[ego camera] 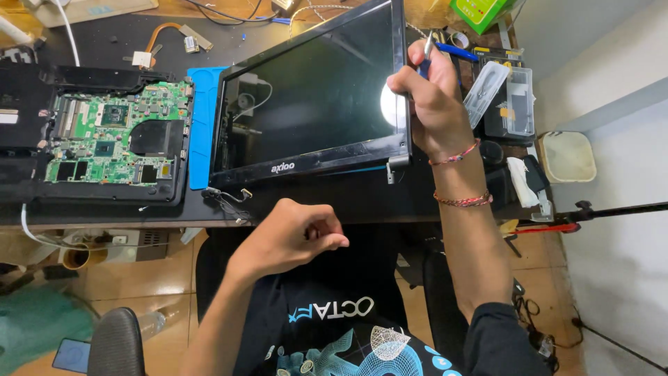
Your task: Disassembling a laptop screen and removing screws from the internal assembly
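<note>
A detached laptop screen panel [313, 90] with a black bezel lies flat on the dark desk, hinges and loose cables [226, 198] at its near edge. My right hand [435, 97] rests at the panel's right edge, gripping a slim tool with a blue handle and metal tip [426, 56] upright. Two woven bracelets circle that wrist. My left hand [296, 233] hovers loosely curled in front of the desk's near edge, below the panel, with nothing visible in it.
An opened laptop base with a green motherboard [111, 132] sits at the left, beside a blue mat [202, 125]. A clear plastic parts box [511, 104], a green box [480, 10] and small tools crowd the right. A chair [115, 341] stands below left.
</note>
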